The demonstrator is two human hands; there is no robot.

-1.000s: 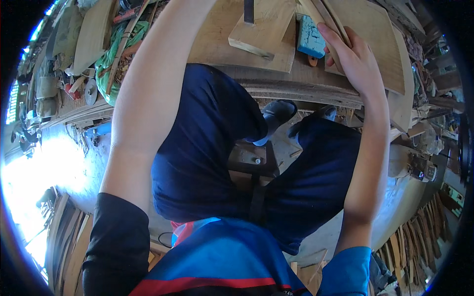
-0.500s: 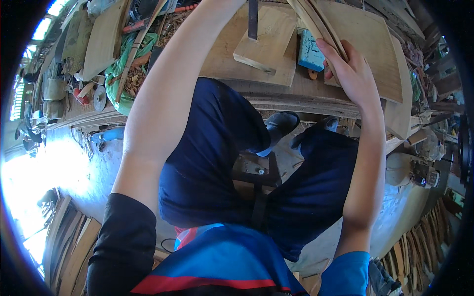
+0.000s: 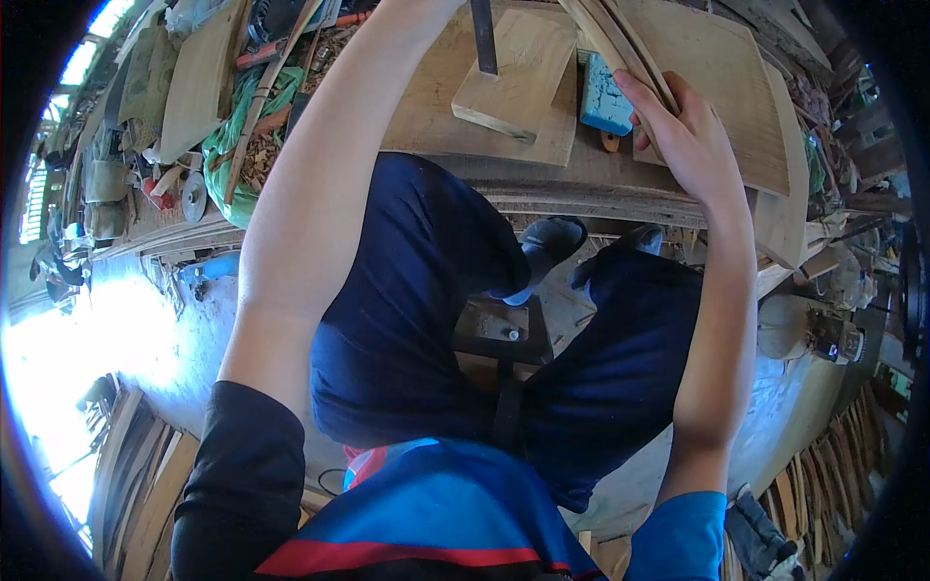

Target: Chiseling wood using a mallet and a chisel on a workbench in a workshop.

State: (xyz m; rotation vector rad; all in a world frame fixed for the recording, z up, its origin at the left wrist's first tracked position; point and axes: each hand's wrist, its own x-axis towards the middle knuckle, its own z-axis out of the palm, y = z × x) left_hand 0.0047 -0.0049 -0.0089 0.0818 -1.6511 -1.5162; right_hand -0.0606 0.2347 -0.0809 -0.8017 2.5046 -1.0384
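My right hand (image 3: 686,131) is closed around the near end of a long wooden strip (image 3: 612,37), which has a dark line along its length. The strip slants up and leftward out of the picture. Close to my right fingers lies a chipped light-blue block (image 3: 606,95), with a small orange piece (image 3: 609,141) poking out below it. My left forearm (image 3: 325,145) reaches past the top edge, so the left hand is hidden. A dark flat bar (image 3: 482,39) comes down from the top edge onto a short thick wooden board (image 3: 513,82).
Under these things is a wooden bench (image 3: 542,184), with a wide flat board (image 3: 717,77) on its right. Wood shavings (image 3: 260,160) in a green plastic bag (image 3: 232,184) sit at the left, near a grey disc (image 3: 195,196). My knees are below the bench edge.
My left forearm has shifted slightly left. The bench and its things sit a little further left in view. My right hand keeps its hold on the wooden strip.
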